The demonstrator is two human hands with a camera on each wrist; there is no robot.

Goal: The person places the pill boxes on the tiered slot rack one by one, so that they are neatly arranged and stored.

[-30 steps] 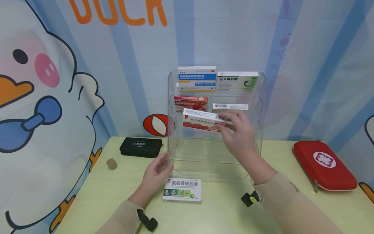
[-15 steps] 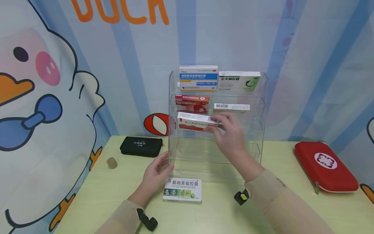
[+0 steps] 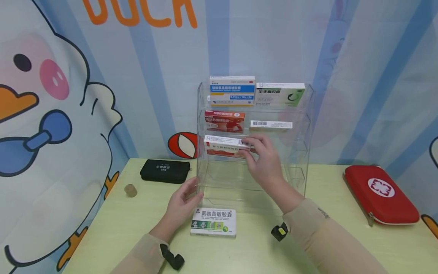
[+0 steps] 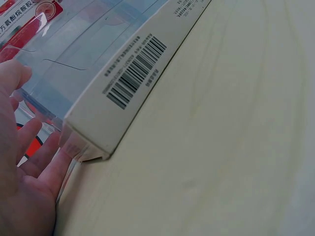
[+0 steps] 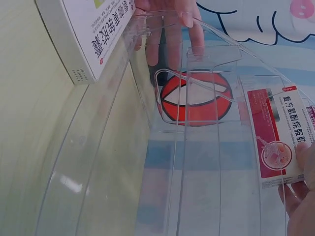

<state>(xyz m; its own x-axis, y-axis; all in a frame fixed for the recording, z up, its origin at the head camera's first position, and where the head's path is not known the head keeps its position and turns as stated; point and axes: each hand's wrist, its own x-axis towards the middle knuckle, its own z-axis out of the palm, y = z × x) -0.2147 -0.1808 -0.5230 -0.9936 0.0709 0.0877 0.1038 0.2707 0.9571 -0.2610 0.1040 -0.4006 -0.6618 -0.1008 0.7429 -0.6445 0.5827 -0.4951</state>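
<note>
A clear plastic display rack (image 3: 246,177) with stepped tiers stands on the table. My right hand (image 3: 265,161) pinches the right end of a white and red medicine box (image 3: 222,146), which sits at the left of the third tier. In the right wrist view this box (image 5: 276,132) is partly behind the clear front panel. My left hand (image 3: 183,201) holds the rack's lower left side, thumb in front and fingers behind in the left wrist view. Just in front of the rack, a white and green medicine box (image 3: 213,222) lies flat on the table.
Blue-white (image 3: 232,91) and white-green (image 3: 280,94) medicine boxes fill the top tier. Below them are a red box (image 3: 224,121) and a white box (image 3: 271,125). A black zip case (image 3: 165,171) and small cork (image 3: 130,190) lie left, a red first-aid case (image 3: 381,195) right.
My right hand has moved left and down with the white and red medicine box, bringing it into the left of the third tier. My left hand has stayed on the rack's side.
</note>
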